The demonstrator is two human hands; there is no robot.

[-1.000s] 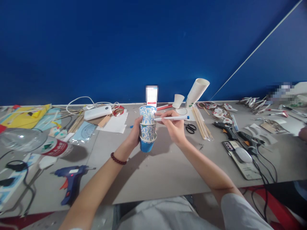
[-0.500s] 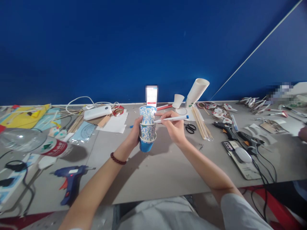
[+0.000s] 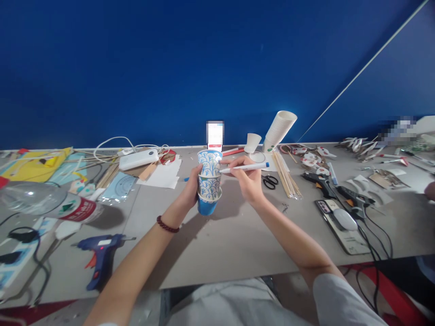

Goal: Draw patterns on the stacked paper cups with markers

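A column of joined paper cups [image 3: 210, 184] stands in front of me, white with blue scale-like line patterns and a solid blue lowest part. My left hand [image 3: 190, 190] is closed around its left side. In my right hand [image 3: 248, 179] is a white marker pen [image 3: 249, 167] with a blue end, pinched between the fingers. The pen's tip points left and is at or very near the upper cup's right side; I cannot tell whether it touches. Behind the cups, a phone [image 3: 215, 134] with a lit screen leans against the blue wall.
To the right are a tilted stack of white cups [image 3: 279, 131], a single cup [image 3: 252, 143], black scissors [image 3: 270, 182], wooden sticks [image 3: 285, 174] and a phone [image 3: 341, 228]. At left lie a large plastic bottle [image 3: 50, 203] and a blue glue gun [image 3: 100, 256]. Another person's hand [image 3: 430, 190] shows at the right edge.
The pen and my right hand have shifted very slightly along the upper cup. My left hand keeps its hold and the cups stay practically still.
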